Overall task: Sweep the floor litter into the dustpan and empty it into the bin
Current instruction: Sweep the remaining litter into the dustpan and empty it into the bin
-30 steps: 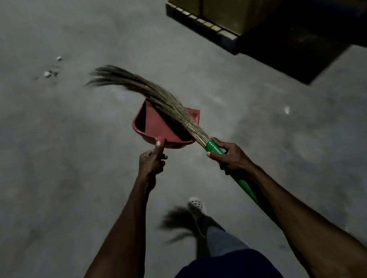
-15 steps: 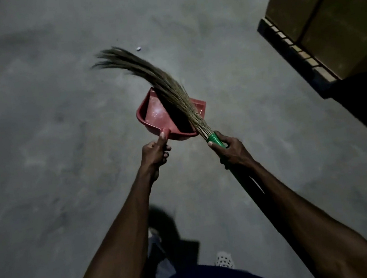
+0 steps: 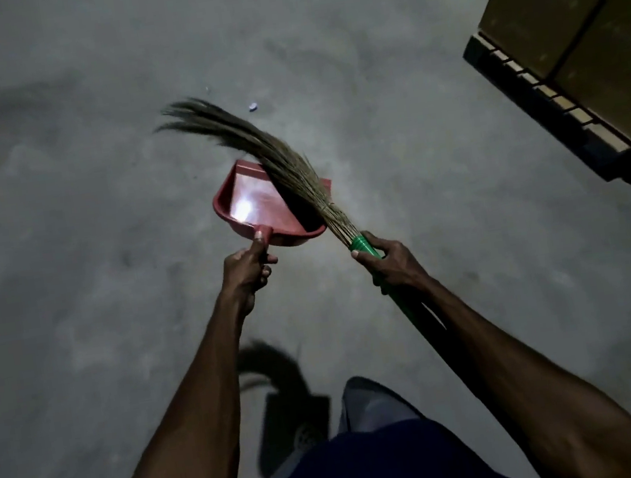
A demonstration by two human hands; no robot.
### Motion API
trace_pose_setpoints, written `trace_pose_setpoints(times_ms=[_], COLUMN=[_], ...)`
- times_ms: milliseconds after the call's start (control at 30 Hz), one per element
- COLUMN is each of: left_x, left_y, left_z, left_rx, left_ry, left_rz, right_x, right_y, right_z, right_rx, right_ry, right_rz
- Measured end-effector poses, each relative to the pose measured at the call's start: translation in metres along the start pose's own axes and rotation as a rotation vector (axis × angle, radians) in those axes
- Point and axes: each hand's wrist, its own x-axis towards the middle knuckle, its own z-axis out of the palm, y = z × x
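My left hand (image 3: 247,269) grips the short handle of a red dustpan (image 3: 260,206), held above the grey concrete floor with its mouth pointing away from me. My right hand (image 3: 388,265) is closed on the green handle of a grass broom (image 3: 278,159). The broom's long bristles lie across the dustpan's right side and curve out to the upper left. A small white scrap of litter (image 3: 252,106) lies on the floor just past the bristle tips. No bin is in view.
Stacked brown cardboard boxes (image 3: 567,21) stand on a dark pallet (image 3: 542,101) at the upper right. Open concrete floor (image 3: 76,191) spreads to the left and ahead. My legs and a shoe (image 3: 305,436) show at the bottom.
I have walked forward: the boxes and pallet have slid to the right, and the white scrap is nearer. Both hands keep the same grips. A bright glare now shows inside the dustpan.
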Motion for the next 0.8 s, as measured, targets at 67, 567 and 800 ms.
trace_pose_setpoints(times_ms=[67,567,800], left_x=[0.044,0.373,0.541], left_y=[0.020,0.216,0.297], left_z=[-0.013,-0.071,-0.116], left_rx=[0.017,-0.013,0.011], left_ry=[-0.001,0.103,0.052], left_rz=[0.005,-0.021,-0.040], right_x=[0.038,0.386,0.529], right_y=[-0.026,-0.229,-0.319], right_z=[0.014,0.104,0.164], right_rx=[0.003,0.025,-0.028], right_ry=[0.007,-0.024,0.002], right_rz=[0.010,0.010,0.044])
